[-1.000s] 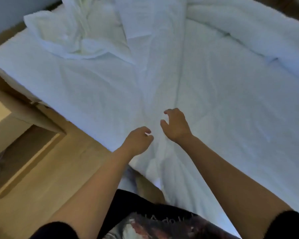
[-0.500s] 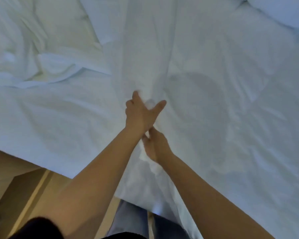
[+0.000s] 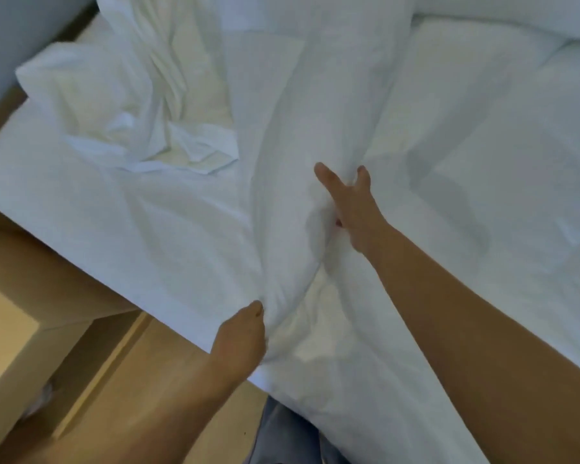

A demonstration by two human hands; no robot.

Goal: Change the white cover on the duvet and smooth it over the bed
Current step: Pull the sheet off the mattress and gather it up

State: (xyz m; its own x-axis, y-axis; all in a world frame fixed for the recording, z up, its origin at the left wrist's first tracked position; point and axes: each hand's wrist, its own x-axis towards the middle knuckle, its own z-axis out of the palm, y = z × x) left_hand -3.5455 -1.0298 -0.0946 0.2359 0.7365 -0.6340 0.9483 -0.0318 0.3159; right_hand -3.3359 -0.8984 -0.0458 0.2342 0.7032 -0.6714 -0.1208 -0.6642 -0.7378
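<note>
Our left hand (image 3: pixel 241 333) low at centre, fingers curled into the white cover (image 3: pixel 282 229), forearm from the bottom edge, our right hand (image 3: pixel 354 209) higher at mid frame, thumb and forefinger splayed, other fingers gripping a fold, arm outstretched from lower right

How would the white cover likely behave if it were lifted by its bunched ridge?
Probably floppy: the cover gathers into a soft ridge between the left hand and right hand. Likely light for its size, since thin folds rise where the hands grip it. It would probably sag and drape rather than hold shape, as its many creases suggest.
</note>
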